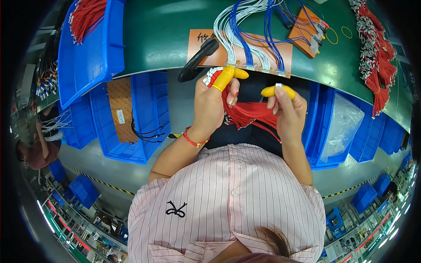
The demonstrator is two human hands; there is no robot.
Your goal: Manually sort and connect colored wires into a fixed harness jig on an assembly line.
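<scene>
My left hand (207,107), with yellow finger cots on its thumb and finger, is closed round red wires with white connectors (212,75) at their ends. The rest of the red wire bundle (254,114) hangs over my lap between my hands. My right hand (290,111), also in yellow finger cots, pinches a small white connector (279,86) between thumb and finger. Just beyond both hands, white wires (224,33) and blue wires (268,39) run to a row of small connectors (265,70) along the table edge. An orange board (199,46) lies under them.
A black curved object (199,60) juts over the table edge. An orange box (302,31) with wired parts and yellow rings (332,36) stand on the green table (153,39). Red wire bundles (377,65) lie right. Blue bins (115,39) flank me; another person (41,151) is far left.
</scene>
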